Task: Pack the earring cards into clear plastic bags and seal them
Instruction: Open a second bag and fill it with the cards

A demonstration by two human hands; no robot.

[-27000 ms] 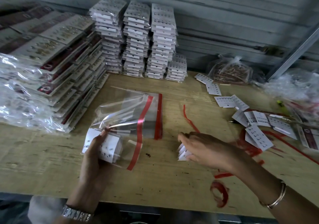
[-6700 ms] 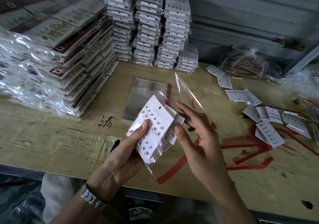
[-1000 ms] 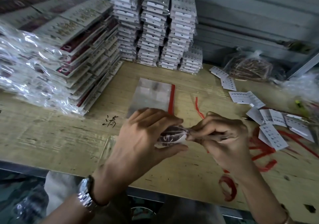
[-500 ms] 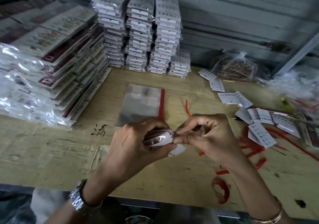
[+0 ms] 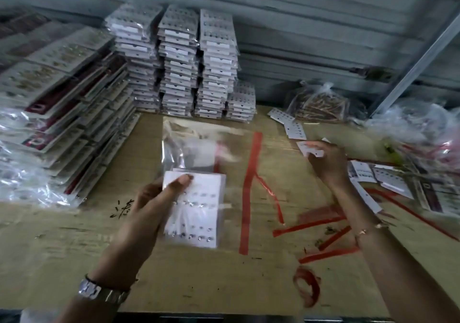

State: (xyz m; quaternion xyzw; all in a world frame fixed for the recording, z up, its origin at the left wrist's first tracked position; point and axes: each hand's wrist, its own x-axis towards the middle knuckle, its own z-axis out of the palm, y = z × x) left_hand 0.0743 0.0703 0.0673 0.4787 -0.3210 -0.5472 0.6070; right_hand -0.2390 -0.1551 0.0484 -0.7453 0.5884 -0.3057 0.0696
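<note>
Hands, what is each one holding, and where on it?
Left hand grips the bagged earring cards by their left edge. Right hand pinches a loose card by its right end.

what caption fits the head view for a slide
Earring packing: left hand holds a card stack, right hand pinches a loose card.

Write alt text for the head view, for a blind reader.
A left hand holds a clear bag of earring cards over a table. The right hand pinches a loose card farther right; packed stacks stand behind.
</note>
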